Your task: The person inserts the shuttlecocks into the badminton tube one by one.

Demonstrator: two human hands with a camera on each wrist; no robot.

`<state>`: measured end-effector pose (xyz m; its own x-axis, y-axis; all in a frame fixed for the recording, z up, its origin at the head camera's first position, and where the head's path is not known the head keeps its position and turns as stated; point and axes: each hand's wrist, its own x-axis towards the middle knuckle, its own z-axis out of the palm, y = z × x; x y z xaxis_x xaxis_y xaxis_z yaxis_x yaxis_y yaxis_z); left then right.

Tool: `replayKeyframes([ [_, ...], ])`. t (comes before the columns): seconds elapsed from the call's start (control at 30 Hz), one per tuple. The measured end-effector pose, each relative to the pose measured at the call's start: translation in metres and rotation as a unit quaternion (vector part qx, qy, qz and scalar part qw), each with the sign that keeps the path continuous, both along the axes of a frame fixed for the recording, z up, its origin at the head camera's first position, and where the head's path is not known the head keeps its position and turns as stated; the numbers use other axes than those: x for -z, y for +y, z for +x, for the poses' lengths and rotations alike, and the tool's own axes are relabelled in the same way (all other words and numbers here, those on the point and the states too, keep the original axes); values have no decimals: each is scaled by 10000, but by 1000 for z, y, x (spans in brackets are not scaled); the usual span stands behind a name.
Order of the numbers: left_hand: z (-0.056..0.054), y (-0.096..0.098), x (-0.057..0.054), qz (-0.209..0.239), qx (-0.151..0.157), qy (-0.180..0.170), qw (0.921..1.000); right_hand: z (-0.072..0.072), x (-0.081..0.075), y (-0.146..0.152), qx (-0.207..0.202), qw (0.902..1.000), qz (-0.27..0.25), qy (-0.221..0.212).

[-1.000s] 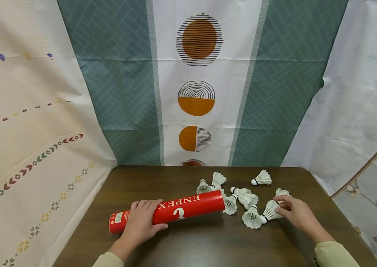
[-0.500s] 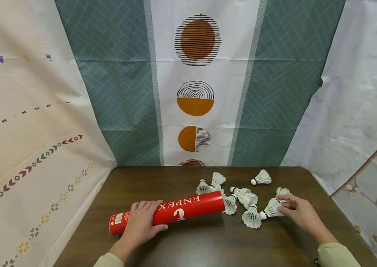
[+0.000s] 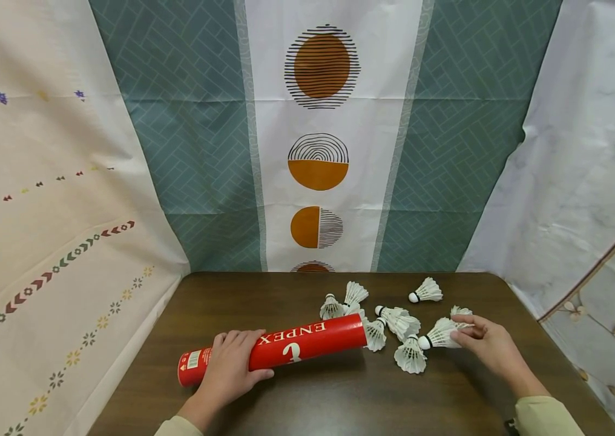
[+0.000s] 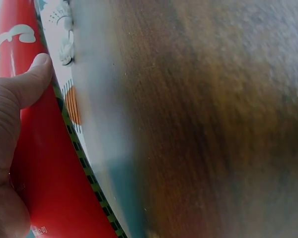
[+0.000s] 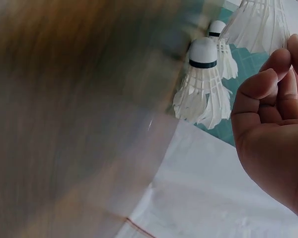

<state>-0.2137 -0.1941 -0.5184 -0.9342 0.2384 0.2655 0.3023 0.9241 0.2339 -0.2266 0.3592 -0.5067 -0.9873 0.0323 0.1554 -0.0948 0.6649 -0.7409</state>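
Red cylindrical tube marked ENPEX [image 3: 310,339], gripped in my left hand [image 3: 232,364] across the dark brown wooden table [image 3: 318,406], and my right hand [image 3: 490,348] pinches a white feathered shuttlecock [image 3: 442,334] at its wide end, right of the tube!

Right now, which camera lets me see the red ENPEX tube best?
The head view: it shows the red ENPEX tube from end to end, with its lettering and barcode, though the left hand covers part. The left wrist view shows only a close-up stretch, cut off by the picture's edges. The right wrist view doesn't show it.
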Motion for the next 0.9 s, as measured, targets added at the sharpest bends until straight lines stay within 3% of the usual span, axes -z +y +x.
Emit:
replayKeyframes([
  [0.23, 0, 0, 1, -11, -48, -17, 10000, -1, -5, -9, 148, 9963, -791, -299],
  [0.43, 0, 1, 2, 26, -21, -28, 10000, -3, -14, -27, 143, 9805, -1881, -549],
  [0.9, 0, 5, 1, 63, 12, -62, 10000, -6, -22, -71, -307, 9585, -2788, -513],
])
